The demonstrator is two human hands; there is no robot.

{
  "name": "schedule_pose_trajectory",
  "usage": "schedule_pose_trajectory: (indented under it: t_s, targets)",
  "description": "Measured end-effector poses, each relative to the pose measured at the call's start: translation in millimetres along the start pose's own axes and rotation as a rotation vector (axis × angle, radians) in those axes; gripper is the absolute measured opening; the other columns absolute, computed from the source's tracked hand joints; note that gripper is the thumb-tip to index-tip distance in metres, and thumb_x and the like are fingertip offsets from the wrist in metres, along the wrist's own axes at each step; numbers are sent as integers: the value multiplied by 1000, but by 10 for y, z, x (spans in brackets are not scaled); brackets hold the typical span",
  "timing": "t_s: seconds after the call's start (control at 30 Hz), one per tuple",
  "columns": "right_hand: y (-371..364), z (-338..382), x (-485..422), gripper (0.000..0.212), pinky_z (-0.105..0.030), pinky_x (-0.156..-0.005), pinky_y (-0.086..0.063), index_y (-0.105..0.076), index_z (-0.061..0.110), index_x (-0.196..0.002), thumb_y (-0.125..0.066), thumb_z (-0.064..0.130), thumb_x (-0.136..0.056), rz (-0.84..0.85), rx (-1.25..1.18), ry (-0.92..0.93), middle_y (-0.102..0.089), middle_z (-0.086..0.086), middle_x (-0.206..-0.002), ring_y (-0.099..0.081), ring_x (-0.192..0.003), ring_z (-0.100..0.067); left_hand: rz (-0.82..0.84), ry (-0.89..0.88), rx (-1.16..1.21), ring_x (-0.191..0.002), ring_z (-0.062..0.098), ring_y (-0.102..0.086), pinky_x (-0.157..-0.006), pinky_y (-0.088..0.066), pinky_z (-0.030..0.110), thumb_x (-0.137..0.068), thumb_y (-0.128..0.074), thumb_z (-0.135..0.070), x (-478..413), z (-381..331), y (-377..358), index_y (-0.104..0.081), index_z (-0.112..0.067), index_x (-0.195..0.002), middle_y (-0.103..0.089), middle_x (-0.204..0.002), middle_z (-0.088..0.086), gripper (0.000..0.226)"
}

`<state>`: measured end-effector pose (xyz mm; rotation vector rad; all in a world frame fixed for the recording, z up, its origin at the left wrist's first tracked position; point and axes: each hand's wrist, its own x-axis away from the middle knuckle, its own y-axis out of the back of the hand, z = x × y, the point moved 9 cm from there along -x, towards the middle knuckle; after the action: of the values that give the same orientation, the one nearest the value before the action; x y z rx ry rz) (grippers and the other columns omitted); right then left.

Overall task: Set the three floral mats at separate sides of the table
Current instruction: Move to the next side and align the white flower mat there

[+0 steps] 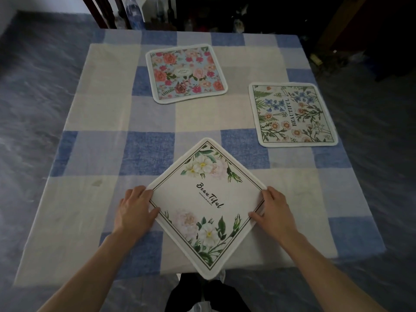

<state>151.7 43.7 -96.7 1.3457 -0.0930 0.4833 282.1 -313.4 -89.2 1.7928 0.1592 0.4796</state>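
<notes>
A white mat with white flowers and the word "Beautiful" [208,203] lies turned like a diamond at the near edge of the table, its near corner hanging over the edge. My left hand [135,208] grips its left corner and my right hand [273,210] grips its right corner. A mat with pink and red roses [185,73] lies flat at the far side. A third mat with blue and orange flowers [292,114] lies flat at the right side.
The table wears a blue and cream checked cloth [101,113]. A dark chair back [101,10] and plastic bottles [134,12] stand beyond the far edge. Grey marbled floor surrounds the table.
</notes>
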Motion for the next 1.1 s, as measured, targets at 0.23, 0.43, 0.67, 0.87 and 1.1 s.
schedule_pose_trajectory:
  t_s: [0.23, 0.43, 0.67, 0.87, 1.1]
  targets:
    - [-29, -13, 44, 78, -41, -114, -30, -37, 14, -142, -70, 49, -81, -9, -24, -15, -27, -8, -157, -23, -143, -26, -1, 74, -6, -120, 27, -42, -97, -42, 43, -88, -61, -36, 56, -38, -48, -50, -18, -126, -44, -138, 6, 44]
    - [25, 74, 107, 79, -42, -111, -34, -38, 15, -139, -71, 51, -78, 9, 29, -10, -28, -9, -156, -27, -141, -28, 31, 82, 2, -123, 28, -38, -98, -41, 44, -87, -58, -44, 174, -63, -72, -41, -22, -129, -33, -144, 4, 50]
    - [138, 136, 291, 64, -42, -100, -41, -48, 17, -124, -76, 46, -74, -45, -29, 11, -44, -8, -139, -40, -127, -29, 8, 105, 23, -124, 28, -40, -99, -41, 45, -86, -59, -44, 286, -3, 34, -48, -20, -126, -43, -139, 6, 48]
    - [170, 178, 317, 72, -43, -107, -36, -45, 12, -136, -75, 42, -78, -61, -101, -15, -43, -12, -142, -36, -132, -32, -24, 13, -8, -121, 31, -43, -98, -41, 44, -83, -62, -39, 139, -95, 204, -53, -16, -123, -46, -138, 8, 47]
    - [125, 213, 445, 77, -46, -111, -33, -40, 11, -141, -74, 42, -80, -103, -177, -227, -33, -16, -150, -29, -139, -34, 53, -165, 50, -123, 29, -41, -98, -41, 42, -86, -58, -38, -408, -351, 322, -52, -18, -124, -46, -135, 6, 44]
